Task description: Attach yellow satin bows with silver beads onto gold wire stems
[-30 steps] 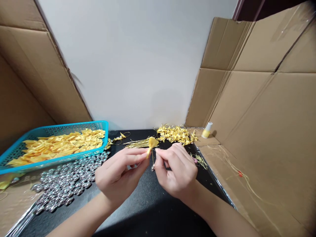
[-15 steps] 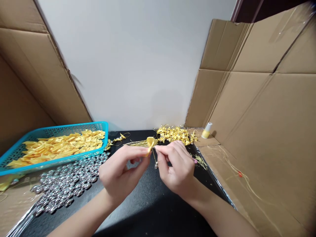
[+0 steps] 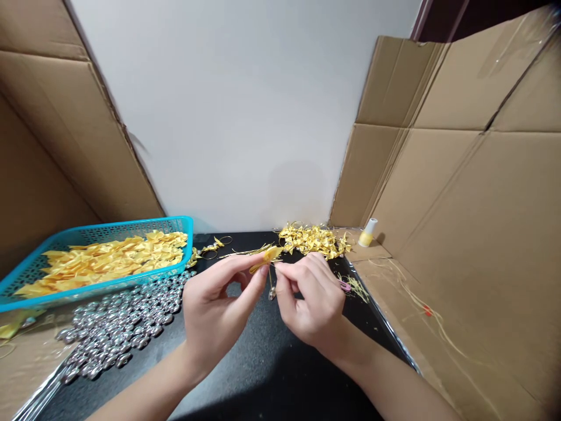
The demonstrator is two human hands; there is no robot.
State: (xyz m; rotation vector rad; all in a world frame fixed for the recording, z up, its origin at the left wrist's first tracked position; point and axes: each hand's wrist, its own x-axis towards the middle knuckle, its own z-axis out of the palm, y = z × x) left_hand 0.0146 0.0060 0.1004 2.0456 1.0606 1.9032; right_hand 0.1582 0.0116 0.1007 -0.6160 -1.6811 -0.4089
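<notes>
Between the thumb and forefinger of my left hand [image 3: 219, 310] is a yellow ribbon bow [image 3: 272, 254], pinched at its middle and tilted. My right hand [image 3: 313, 298] is closed just beside it, fingertips pinching a thin gold cord that is mostly hidden by the fingers. A small shiny silver bead [image 3: 272, 293] dangles below the bow on a short length of the cord. Behind my hands lies a bundle of straight gold cords [image 3: 236, 254], and past my right hand is a pile of small finished-looking yellow bows [image 3: 313, 238].
A blue basket [image 3: 189, 234] of yellow bows stands at left. Many silver beads [image 3: 127, 321] are spread before it on the black table surface [image 3: 245, 374]. At right are cord scraps [image 3: 358, 286], a pink item [image 3: 345, 285] and a white-capped bottle [image 3: 368, 232]. Cardboard walls [image 3: 473, 193] flank the table.
The bow has turned from nearly upright to lying tilted in my left fingers. The hanging bead has shifted slightly left, and my right hand stays nearly in place.
</notes>
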